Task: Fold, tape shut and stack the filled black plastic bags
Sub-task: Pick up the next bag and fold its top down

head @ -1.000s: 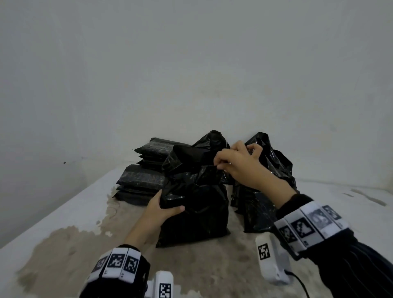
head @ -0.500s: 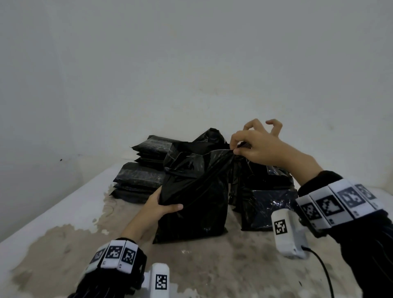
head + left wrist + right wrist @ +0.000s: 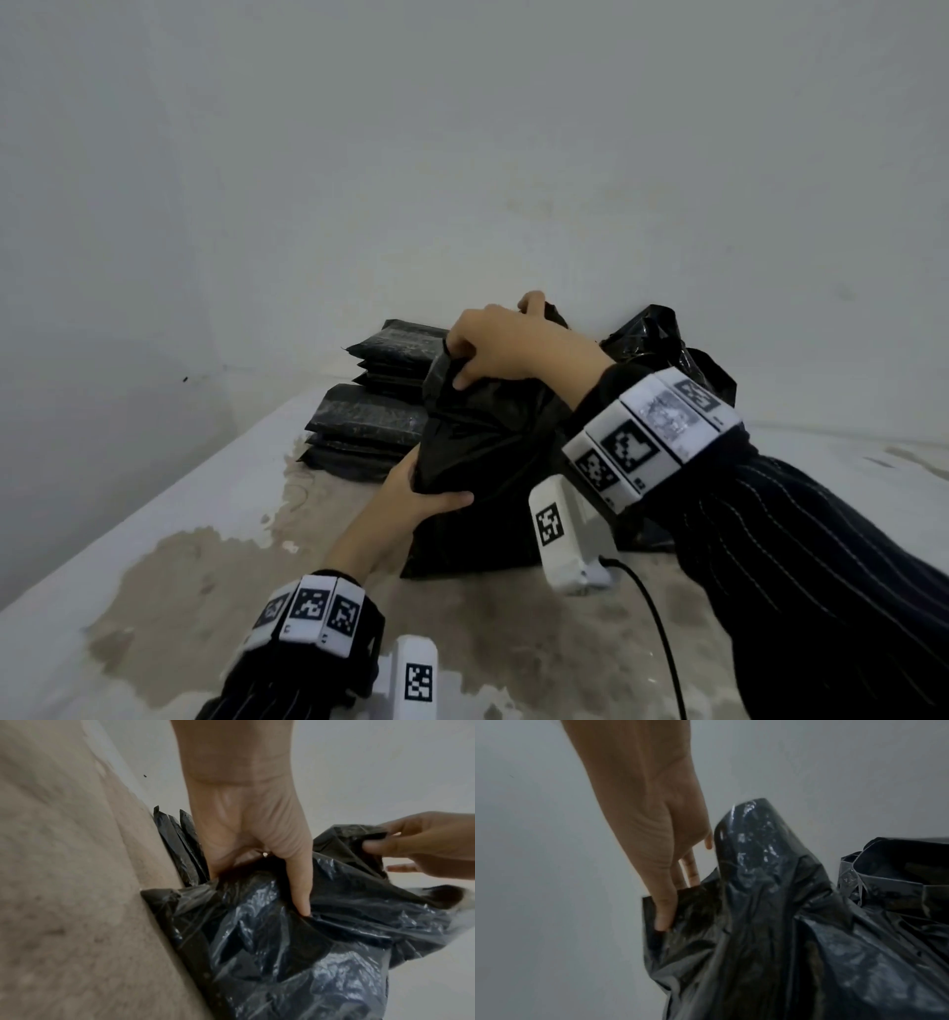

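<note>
A filled black plastic bag [image 3: 482, 462] stands upright on the worn table [image 3: 205, 580] in front of me. My left hand [image 3: 426, 488] grips its left side at mid-height, thumb across the front and fingers behind; the left wrist view shows that left hand [image 3: 259, 852] with its thumb pressed into the crinkled bag [image 3: 295, 953]. My right hand [image 3: 493, 344] pinches the bag's loose top at its left corner, and in the right wrist view the right hand [image 3: 670, 892] holds the rim of the bag [image 3: 770, 923]. The bag's mouth is crumpled and untaped.
Two piles of flat, closed black bags [image 3: 375, 406] lie behind and left of the upright bag, by the wall. Another filled, open black bag [image 3: 667, 354] stands behind it on the right. White walls close off the back and left side.
My right hand has let go of the top's right corner, crossed leftward and now pinches the left corner, lower down. The left hand has kept its grip on the bag's side.
</note>
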